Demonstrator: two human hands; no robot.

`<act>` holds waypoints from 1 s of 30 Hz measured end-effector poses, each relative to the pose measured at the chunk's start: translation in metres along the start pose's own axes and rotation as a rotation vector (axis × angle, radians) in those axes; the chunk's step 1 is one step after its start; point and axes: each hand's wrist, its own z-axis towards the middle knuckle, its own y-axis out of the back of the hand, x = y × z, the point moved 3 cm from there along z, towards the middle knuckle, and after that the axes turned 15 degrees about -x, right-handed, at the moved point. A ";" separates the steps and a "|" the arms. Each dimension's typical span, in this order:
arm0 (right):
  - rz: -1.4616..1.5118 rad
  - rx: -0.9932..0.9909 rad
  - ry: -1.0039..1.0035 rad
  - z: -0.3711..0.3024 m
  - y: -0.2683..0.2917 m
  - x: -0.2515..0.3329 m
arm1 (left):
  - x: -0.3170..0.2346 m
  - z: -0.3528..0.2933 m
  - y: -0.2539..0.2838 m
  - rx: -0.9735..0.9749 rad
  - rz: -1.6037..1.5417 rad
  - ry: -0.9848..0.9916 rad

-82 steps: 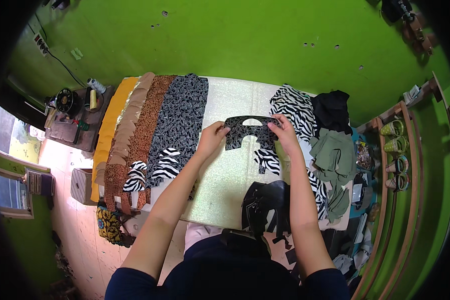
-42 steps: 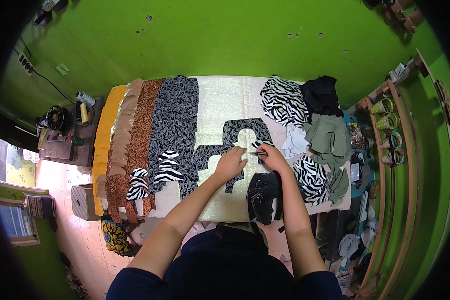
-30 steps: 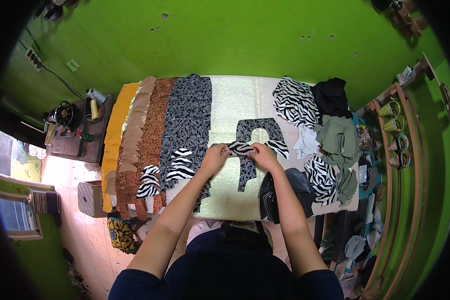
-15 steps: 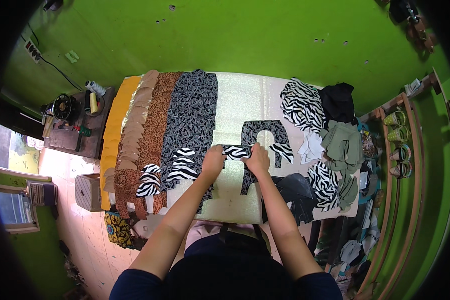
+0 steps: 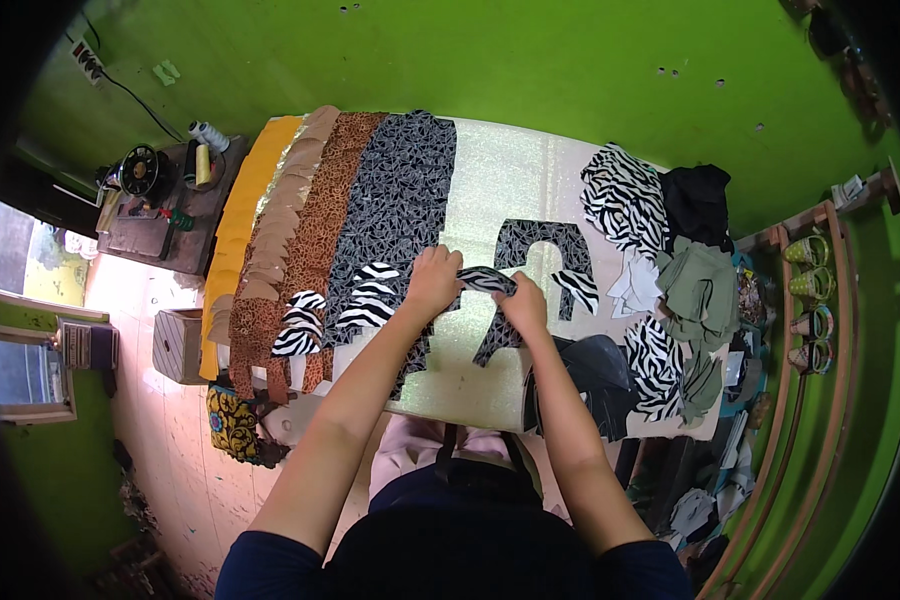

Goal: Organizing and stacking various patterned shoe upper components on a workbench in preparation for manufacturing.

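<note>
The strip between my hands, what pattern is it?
The strip has black-and-white zebra stripes; the head view shows it best.

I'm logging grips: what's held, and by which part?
A zebra-striped piece: its left end in the left hand, its right end in the right hand.

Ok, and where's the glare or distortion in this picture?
In the head view, bright light washes out the floor at left, the wooden shoe rack bows near the picture's edge, the glittery sheet sparkles, and the held zebra-print piece shows distinct stripes.

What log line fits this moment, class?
left hand: holds zebra-print piece; right hand: holds same piece; arch-shaped cutout: beyond right hand
</note>
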 end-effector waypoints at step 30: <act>0.078 -0.225 0.025 -0.153 -0.093 0.126 | 0.143 -0.143 0.094 -0.047 -0.264 0.271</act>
